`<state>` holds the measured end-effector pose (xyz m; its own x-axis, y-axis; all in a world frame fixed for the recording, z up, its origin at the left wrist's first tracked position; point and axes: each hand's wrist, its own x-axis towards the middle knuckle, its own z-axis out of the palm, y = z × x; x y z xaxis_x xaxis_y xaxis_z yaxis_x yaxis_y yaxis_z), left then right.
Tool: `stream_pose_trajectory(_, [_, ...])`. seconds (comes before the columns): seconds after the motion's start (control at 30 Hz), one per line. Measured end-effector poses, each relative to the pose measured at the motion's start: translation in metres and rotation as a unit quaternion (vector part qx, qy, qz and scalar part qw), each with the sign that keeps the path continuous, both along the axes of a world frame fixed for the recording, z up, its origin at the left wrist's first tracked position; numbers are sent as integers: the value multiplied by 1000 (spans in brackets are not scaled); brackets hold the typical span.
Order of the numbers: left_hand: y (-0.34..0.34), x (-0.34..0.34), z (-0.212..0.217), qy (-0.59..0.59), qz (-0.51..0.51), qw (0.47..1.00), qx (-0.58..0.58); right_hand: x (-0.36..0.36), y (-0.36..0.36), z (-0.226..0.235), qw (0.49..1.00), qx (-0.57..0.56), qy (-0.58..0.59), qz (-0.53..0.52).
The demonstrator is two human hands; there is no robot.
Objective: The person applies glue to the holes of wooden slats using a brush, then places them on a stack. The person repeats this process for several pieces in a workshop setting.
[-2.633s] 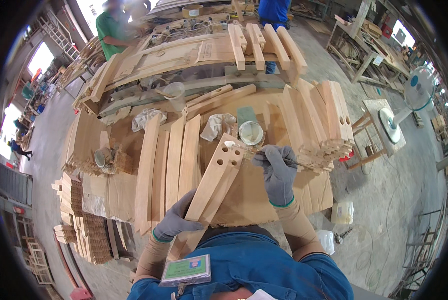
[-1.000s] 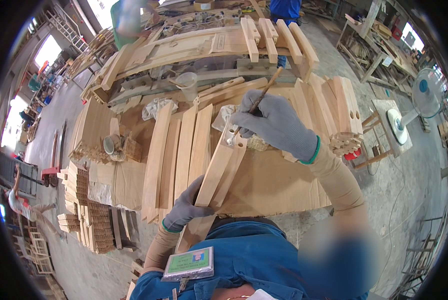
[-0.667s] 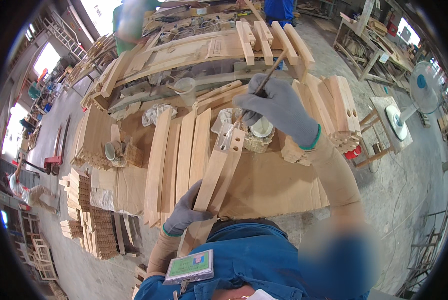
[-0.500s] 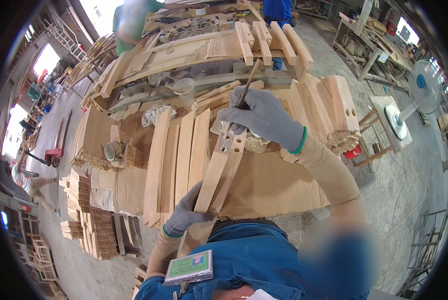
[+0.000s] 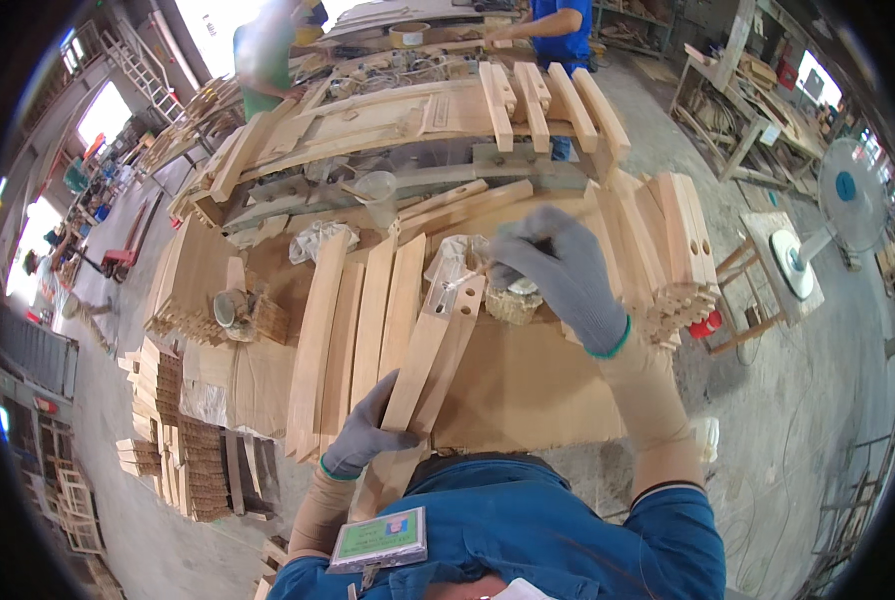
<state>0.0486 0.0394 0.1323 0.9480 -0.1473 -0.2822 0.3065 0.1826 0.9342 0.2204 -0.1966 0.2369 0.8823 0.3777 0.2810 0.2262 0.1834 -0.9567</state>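
A pale wooden bar (image 5: 420, 368) slants away from me, with a slot and holes at its far end. My left hand (image 5: 370, 432), in a grey glove, is closed round its near end. A second bar (image 5: 455, 365) with round holes lies against its right side. In my gloved right hand (image 5: 565, 272) is a thin stick (image 5: 475, 274), its whitish tip at the slotted end of the first bar. The fingers holding the stick are blurred and partly hidden. Just below that hand stands a small tub (image 5: 514, 303), partly covered by it.
Several bars (image 5: 368, 310) lie side by side on the cardboard-covered table (image 5: 533, 375). Bar stacks stand left (image 5: 190, 280) and right (image 5: 668, 235). A clear plastic cup (image 5: 376, 190) is behind, and a fan (image 5: 850, 185) stands right. Two people work at the far bench (image 5: 368, 115).
My right hand has moved right and slightly nearer. The stick has swung from upright to lying low toward the bar's slot. My left hand keeps its hold.
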Motion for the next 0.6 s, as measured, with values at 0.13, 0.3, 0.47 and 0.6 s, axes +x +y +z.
stream_pose_trajectory(0.13, [9, -2, 5, 4, 2, 999, -32, -20, 2, -29, 978, 186, 71, -61])
stream_pose_trajectory(0.3, [9, -5, 9, 17, -1, 999, -35, -33, 17, -65, 942, 322, 83, -42])
stream_pose_trajectory(0.47, [11, -9, 8, 5, -15, 1000, -25, -42, 19, -72, 961, 274, 17, -32])
stream_pose_trajectory(0.6, [13, -10, 4, 2, -15, 999, -33, -43, 18, -73, 960, 262, -73, -66])
